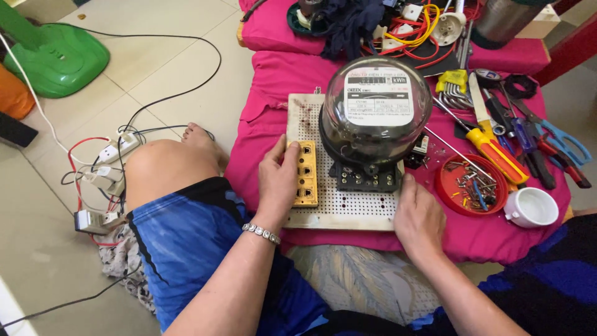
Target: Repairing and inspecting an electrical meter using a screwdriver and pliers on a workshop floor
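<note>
Neither grip closes on anything: the left hand (pixel 278 180) lies flat, fingers spread over the yellow socket strip (pixel 306 173) on the white perforated board (pixel 348 208). The right hand (pixel 418 218) rests open on the board's near right corner, just beside the glass-domed electricity meter (pixel 375 118). A red dish of screws (pixel 471 185) and a white cup (pixel 532 207) sit on the pink-covered worktop (pixel 267 81).

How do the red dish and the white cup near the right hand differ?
The red dish is flat, shallow and wide; the white cup is smaller and deeper. The red dish holds screws and small metal parts; the white cup looks empty. Both are round, sit on the pink cloth, and touch neither hand.
</note>
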